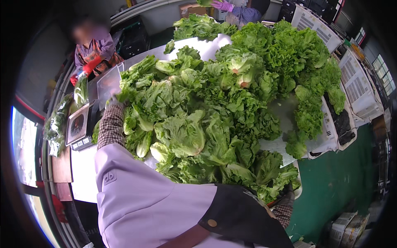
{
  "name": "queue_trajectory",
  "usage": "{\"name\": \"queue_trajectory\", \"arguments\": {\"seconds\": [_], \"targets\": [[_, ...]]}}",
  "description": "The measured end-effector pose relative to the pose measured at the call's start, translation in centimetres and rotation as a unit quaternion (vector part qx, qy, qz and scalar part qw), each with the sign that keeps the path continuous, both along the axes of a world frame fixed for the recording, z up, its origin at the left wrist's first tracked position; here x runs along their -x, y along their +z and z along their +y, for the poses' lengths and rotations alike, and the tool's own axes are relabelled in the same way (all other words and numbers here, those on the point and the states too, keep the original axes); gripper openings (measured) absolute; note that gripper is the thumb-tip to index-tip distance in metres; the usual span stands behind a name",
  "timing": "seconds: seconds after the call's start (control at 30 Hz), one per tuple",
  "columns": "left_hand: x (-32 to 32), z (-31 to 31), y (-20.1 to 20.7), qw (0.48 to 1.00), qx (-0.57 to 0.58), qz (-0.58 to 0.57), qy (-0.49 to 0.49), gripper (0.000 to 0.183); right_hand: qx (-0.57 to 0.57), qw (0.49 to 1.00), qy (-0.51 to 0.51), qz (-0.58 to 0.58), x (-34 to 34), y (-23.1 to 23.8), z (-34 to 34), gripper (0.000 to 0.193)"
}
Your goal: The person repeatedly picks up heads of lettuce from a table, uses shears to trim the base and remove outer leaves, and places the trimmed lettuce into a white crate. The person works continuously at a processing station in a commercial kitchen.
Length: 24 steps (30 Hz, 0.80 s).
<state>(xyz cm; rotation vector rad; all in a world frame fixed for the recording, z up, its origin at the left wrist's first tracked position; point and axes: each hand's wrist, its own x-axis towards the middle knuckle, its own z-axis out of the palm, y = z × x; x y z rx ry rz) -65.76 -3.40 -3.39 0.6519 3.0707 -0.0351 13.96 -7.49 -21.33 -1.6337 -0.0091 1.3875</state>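
Note:
A big heap of green lettuce heads (182,130) covers the table before me. My left hand (112,100), at the end of a checked sleeve, reaches to the heap's left edge beside a clear plastic panel (110,84). Its fingers are too small and blurred to make out. Low on the right, my right hand (287,190) appears dark-gloved and is beside the leaves of a lettuce (266,167). Leaves and shadow hide most of its fingers, so a grip cannot be made out.
A scale (81,142) stands left of the heap, near bagged greens (58,122). Across the table, a red-gloved person (93,51) holds a bag of greens (81,91). Another person's pink glove (222,5) shows at the back. White crates (359,82) line the right side above a green floor (335,169).

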Motion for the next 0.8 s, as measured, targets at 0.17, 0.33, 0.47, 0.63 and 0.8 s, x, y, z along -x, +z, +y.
{"name": "queue_trajectory", "arguments": {"seconds": [0.17,0.33,0.47,0.63,0.8], "targets": [[-1.7,0.7,-5.2,0.989,-0.079,0.126,-0.007,0.072,0.075,0.989,0.069,0.105,5.2,-3.5,-3.1,0.031],[-16.2,5.0,-2.1,0.897,-0.171,0.032,-0.407,0.059,0.026,0.993,0.113,-0.013,9.0,2.3,-3.5,0.02],[-35.3,5.1,3.9,0.684,-0.104,-0.07,-0.718,0.07,-0.228,0.928,0.168,-0.242,9.5,2.0,-2.3,0.056],[-48.5,3.9,1.3,0.508,0.298,-0.031,-0.808,0.084,-0.117,0.789,0.379,-0.469,12.4,7.3,-0.1,0.104],[-54.3,2.1,-2.8,0.477,0.41,-0.033,-0.776,0.089,-0.125,0.919,0.203,-0.313,10.7,1.4,1.5,0.092]]}}
